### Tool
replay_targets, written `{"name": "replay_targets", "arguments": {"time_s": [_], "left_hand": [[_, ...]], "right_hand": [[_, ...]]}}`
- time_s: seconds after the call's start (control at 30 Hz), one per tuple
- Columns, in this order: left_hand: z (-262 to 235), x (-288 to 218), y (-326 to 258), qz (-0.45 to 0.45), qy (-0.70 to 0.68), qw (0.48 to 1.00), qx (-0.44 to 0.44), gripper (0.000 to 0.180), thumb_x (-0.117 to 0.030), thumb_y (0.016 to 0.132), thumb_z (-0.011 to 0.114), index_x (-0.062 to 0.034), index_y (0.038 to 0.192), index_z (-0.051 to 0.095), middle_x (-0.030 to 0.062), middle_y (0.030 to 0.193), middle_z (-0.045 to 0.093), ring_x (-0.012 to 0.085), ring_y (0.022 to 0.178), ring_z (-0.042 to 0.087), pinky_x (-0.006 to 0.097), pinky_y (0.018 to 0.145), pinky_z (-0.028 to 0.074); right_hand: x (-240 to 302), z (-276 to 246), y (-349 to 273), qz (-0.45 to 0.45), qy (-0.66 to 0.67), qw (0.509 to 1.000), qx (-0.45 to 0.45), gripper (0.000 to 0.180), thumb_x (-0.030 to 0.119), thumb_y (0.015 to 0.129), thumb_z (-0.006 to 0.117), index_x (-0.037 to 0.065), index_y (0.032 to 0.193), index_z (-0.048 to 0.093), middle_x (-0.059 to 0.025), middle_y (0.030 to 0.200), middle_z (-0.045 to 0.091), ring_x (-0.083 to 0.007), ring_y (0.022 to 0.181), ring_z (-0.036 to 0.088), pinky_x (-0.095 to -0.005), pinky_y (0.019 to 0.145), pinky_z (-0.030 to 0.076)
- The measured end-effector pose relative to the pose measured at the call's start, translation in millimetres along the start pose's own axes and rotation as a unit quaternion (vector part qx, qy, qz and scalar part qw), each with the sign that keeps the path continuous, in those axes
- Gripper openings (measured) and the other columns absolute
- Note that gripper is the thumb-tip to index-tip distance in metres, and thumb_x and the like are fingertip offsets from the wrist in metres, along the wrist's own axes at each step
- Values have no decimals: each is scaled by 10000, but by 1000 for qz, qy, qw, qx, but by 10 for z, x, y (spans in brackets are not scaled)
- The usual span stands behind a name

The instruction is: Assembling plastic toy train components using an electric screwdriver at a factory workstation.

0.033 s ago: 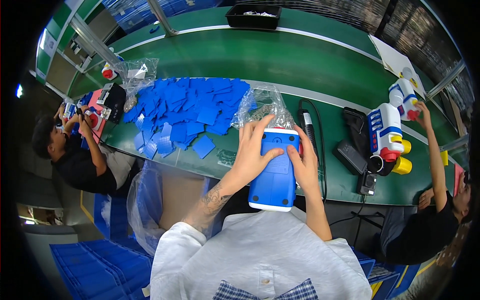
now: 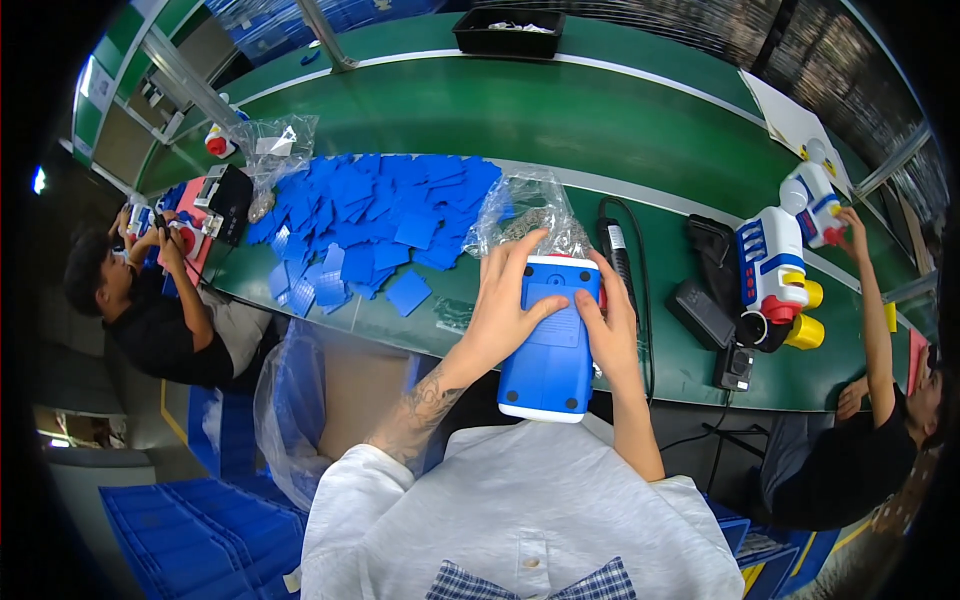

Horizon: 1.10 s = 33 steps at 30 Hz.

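Observation:
Both my hands grip a blue plastic housing (image 2: 546, 350) with a white rim, its underside turned up. That face has dark round feet near its corners and a panel near the far end. My left hand (image 2: 508, 300) wraps the left side, thumb pressed on the panel. On the opposite side my right hand (image 2: 612, 325) closes round the edge, its thumb also on the panel. A bit of red shows beside the right fingers; the housing's other face is hidden. Just beyond it lies a clear plastic bag (image 2: 530, 205) of small metal-looking parts.
Thin blue square plates (image 2: 370, 215) lie heaped on the green bench (image 2: 420, 120). A corded black tool (image 2: 618, 260), a black adapter (image 2: 700, 313) and a white-blue toy assembly (image 2: 770, 260) sit right. Co-workers (image 2: 150, 310) work on both sides. A bagged box (image 2: 365, 400) stands below the bench edge.
My hands and the blue housing stay almost still. At the right, the co-worker's hand and the white-blue toy part it touches have shifted slightly.

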<state>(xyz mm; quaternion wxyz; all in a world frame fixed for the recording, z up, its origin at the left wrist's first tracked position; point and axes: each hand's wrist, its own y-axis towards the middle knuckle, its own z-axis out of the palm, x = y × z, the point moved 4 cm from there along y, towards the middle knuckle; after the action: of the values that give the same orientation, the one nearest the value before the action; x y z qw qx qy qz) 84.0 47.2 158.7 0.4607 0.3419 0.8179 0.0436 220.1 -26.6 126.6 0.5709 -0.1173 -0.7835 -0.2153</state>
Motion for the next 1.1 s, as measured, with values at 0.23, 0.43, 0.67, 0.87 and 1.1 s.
{"name": "replay_targets", "arguments": {"time_s": [0.23,0.43,0.67,0.87,1.1], "left_hand": [[167,224,-38,-31,-104,994,13,513,-208,815,664,-66,1259,452,193,1159,535,332,1090,516,381,916,402],[196,838,252,-159,-320,933,-37,201,-131,893,542,-31,1065,571,102,864,633,152,848,611,257,741,474],[477,1277,510,76,114,989,61,229,-40,748,596,-46,974,632,179,864,592,313,831,587,367,728,479],[775,1449,462,52,289,950,104,117,-114,687,590,-58,744,674,172,938,567,331,948,540,418,734,492],[853,1459,509,-5,239,968,79,136,-16,674,601,-21,802,645,194,955,587,359,973,552,441,781,498]], "right_hand": [[-150,5,38,46,59,997,9,420,131,836,546,26,1235,463,-156,1204,475,-259,1092,483,-338,932,382],[-173,-89,108,87,95,992,6,367,211,897,526,31,1215,506,-142,1158,529,-212,1053,516,-306,907,398],[-560,-320,442,101,-371,921,-58,610,344,786,646,54,1277,427,-206,1091,550,-363,970,561,-444,808,476],[-1218,-291,457,150,-391,908,-23,702,302,660,743,27,1240,459,-206,1044,602,-383,959,594,-447,813,488],[-1155,-921,359,169,155,966,-117,164,155,811,602,41,879,506,-30,676,493,-134,564,509,-269,463,432]]}}
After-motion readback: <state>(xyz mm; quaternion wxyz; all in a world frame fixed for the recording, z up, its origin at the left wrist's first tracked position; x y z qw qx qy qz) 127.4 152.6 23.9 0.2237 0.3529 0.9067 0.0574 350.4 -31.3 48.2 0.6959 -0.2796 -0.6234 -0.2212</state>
